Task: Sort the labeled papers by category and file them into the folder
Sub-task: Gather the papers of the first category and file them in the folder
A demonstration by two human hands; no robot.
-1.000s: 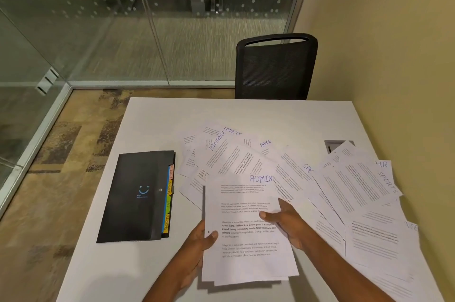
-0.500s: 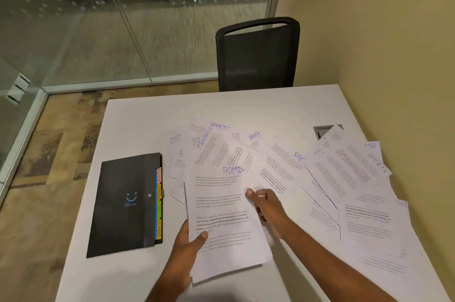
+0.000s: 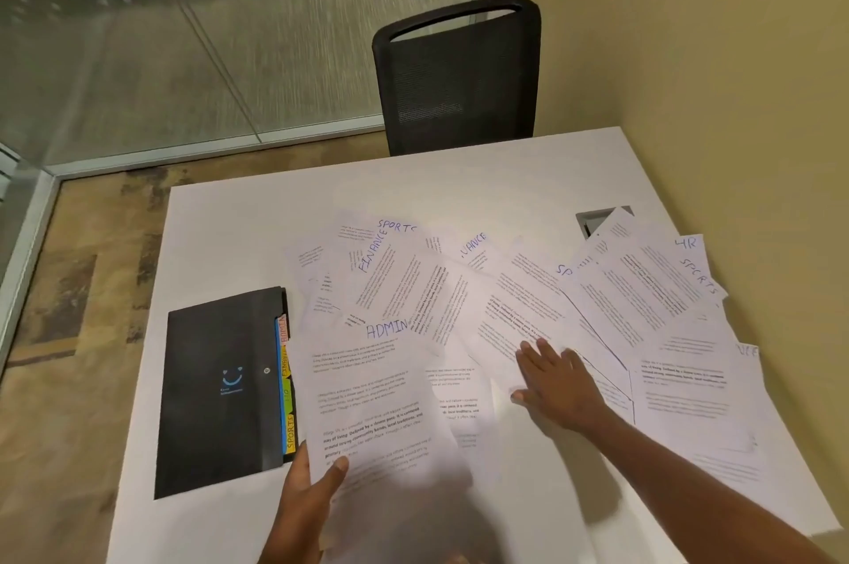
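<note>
My left hand (image 3: 308, 497) pinches the thin ADMIN sheet (image 3: 367, 393) just right of the matte black folder (image 3: 220, 389); farther right, my right hand (image 3: 558, 386) lies flat, fingers straight, on overlapping papers (image 3: 528, 301), some marked FINANCE, SPORTS.

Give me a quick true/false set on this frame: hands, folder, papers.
1. The left hand grips the ADMIN sheet at its near edge. True.
2. The right hand grips a lifted sheet. False: it lies flat, fingers straight, on the spread papers.
3. The black folder lies closed on the table, left of the papers. True.
4. The coloured tabs stick out on the folder's left edge. False: they are on its right edge, toward the papers.
5. A sheet marked SPORTS lies at the right of the spread. True.
</note>
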